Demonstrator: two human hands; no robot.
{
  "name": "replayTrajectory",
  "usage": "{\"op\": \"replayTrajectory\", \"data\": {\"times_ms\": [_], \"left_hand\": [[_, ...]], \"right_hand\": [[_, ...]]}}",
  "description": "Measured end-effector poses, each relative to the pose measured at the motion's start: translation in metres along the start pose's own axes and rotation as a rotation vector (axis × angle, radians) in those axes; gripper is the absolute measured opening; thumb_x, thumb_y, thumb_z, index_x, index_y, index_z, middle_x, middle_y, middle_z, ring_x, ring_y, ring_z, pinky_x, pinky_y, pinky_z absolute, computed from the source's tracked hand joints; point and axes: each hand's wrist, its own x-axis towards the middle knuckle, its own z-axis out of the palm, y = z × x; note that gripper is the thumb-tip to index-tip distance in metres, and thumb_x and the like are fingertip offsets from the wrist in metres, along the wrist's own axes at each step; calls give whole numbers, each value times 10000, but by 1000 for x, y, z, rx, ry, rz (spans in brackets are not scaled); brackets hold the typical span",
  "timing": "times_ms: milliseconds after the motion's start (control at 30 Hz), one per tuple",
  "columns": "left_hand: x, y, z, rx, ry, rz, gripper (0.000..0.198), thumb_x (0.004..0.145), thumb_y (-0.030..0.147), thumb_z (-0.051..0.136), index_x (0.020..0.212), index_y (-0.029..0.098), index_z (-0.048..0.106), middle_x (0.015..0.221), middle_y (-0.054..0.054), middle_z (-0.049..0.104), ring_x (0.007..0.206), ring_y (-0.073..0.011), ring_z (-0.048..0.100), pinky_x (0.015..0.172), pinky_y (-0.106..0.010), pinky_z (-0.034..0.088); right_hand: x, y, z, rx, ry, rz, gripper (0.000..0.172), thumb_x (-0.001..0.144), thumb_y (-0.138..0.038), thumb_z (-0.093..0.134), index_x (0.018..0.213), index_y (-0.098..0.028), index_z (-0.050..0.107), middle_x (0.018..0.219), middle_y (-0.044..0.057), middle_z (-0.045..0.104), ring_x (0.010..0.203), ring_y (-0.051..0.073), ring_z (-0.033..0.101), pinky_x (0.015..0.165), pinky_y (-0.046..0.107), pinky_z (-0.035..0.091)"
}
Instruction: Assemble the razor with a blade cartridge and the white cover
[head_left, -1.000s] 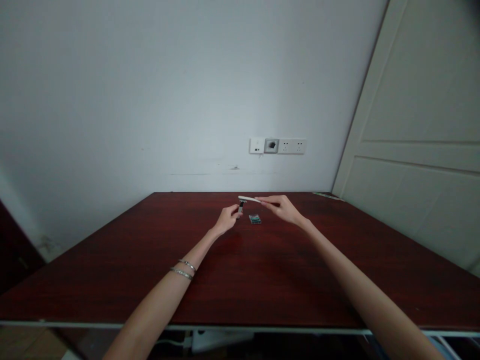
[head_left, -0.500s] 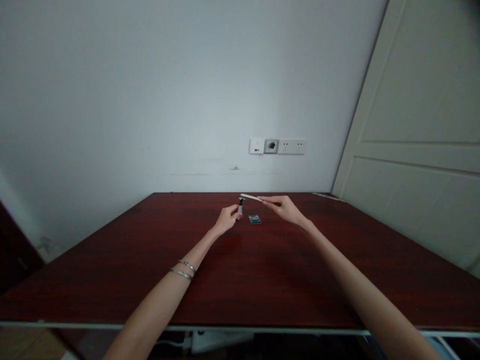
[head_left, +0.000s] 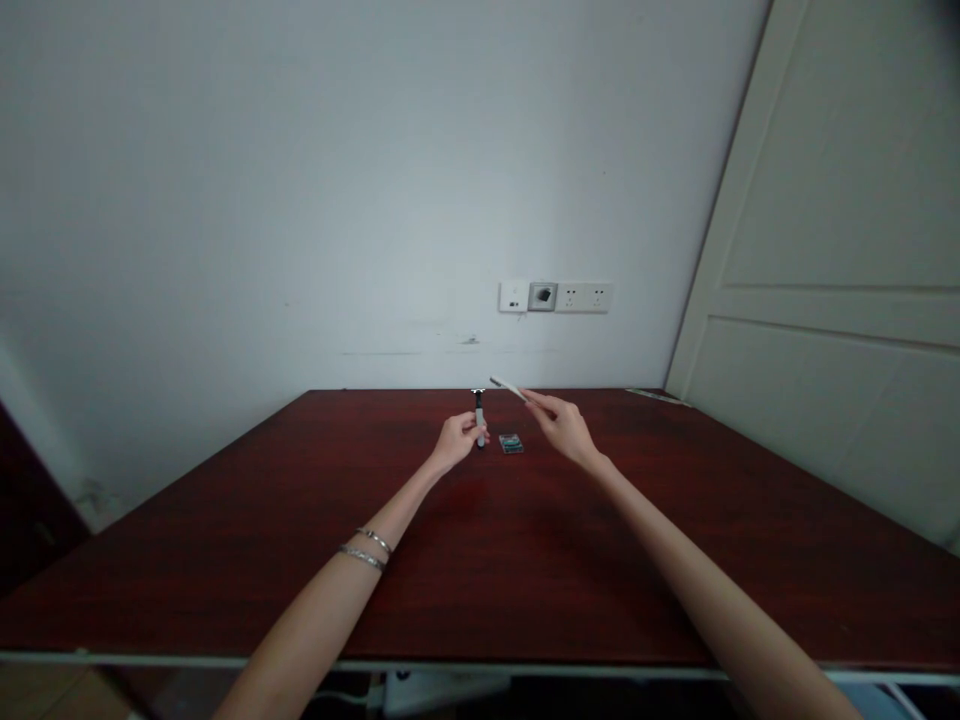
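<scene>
My left hand is closed around the grey handle of a razor, held upright with its T-shaped head at the top. My right hand pinches one end of a slim white brush that looks like a toothbrush. Its darker tip points up and left, to the right of the razor head and apart from it. A small clear case with something teal inside lies on the table between my two hands; its contents are too small to make out.
The dark red wooden table reaches back to a pale wall. Sockets sit on the wall above it. A white panelled door stands at the right, and a thin flat strip lies at the table's back right corner.
The brush has come away from the razor head, moving right, with its tip tilted upward. The razor now stands more upright in my left hand. The clear case has stayed in place.
</scene>
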Motion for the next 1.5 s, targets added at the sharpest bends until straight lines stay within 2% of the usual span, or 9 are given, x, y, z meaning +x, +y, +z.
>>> {"op": "replayTrajectory", "data": {"times_ms": [100, 267, 367, 500, 733, 1100, 1233, 1367, 1500], "left_hand": [[-1, 5, 3, -33, -19, -66, 129, 726, 196, 595, 805, 103, 553, 658, -38, 629, 592, -140, 625, 594, -257, 475], [-4, 11, 5, -115, -81, -129, 207, 758, 127, 534, 964, 103, 530, 721, -44, 633, 620, -135, 635, 600, -248, 466], [-5, 14, 6, -169, -137, -154, 222, 766, 95, 499, 988, 105, 500, 720, -36, 627, 619, -131, 632, 608, -253, 464], [-7, 16, 9, -196, -187, -157, 212, 763, 87, 492, 973, 109, 486, 696, -26, 620, 610, -124, 619, 610, -251, 458], [-6, 13, 8, -180, -154, -122, 135, 762, 96, 475, 893, 121, 485, 671, -6, 586, 575, -116, 596, 584, -250, 451], [-6, 11, 7, -143, -152, -144, 122, 752, 96, 476, 870, 126, 475, 669, -8, 581, 579, -115, 596, 592, -262, 462], [-6, 10, 8, -125, -162, -138, 96, 753, 98, 476, 845, 124, 478, 654, -7, 575, 567, -113, 593, 579, -255, 462], [-6, 11, 8, -109, -174, -132, 108, 756, 91, 462, 858, 124, 477, 651, -5, 574, 554, -114, 593, 568, -256, 461], [-7, 12, 8, -101, -174, -119, 110, 755, 78, 450, 853, 124, 474, 645, -2, 575, 553, -107, 591, 561, -240, 459]], "right_hand": [[-8, 0, 10, 105, 23, 30, 373, 850, -369, 454, 1180, -248, 579, 1052, 55, 661, 871, 197, 621, 764, 300, 475], [-19, -9, 27, 280, 2, 95, 442, 864, -385, 408, 1225, -168, 540, 838, 38, 683, 616, 139, 581, 600, 263, 484], [-22, -17, 32, 310, -7, 89, 454, 868, -392, 397, 1238, -163, 527, 809, 38, 669, 601, 134, 555, 581, 254, 466], [-23, -25, 29, 134, -5, -11, 418, 884, -359, 376, 1247, -210, 521, 826, 58, 644, 662, 144, 556, 627, 245, 444], [-27, -27, 14, -319, -66, -112, 403, 898, -304, 378, 1295, -347, 429, 777, 20, 566, 626, 115, 525, 520, 187, 342], [-25, -24, 14, -400, -38, -100, 406, 903, -286, 371, 1297, -369, 419, 792, 14, 567, 621, 104, 523, 502, 188, 313], [-26, -24, 16, -401, -98, -128, 404, 890, -292, 398, 1284, -368, 437, 784, 18, 574, 609, 104, 523, 496, 192, 310], [-26, -23, 17, -399, -27, -90, 408, 894, -290, 384, 1293, -360, 429, 785, 21, 574, 617, 109, 527, 503, 193, 317], [-27, -23, 16, -396, -84, -141, 404, 882, -281, 403, 1270, -382, 451, 776, 11, 572, 597, 103, 515, 514, 191, 324]]}}
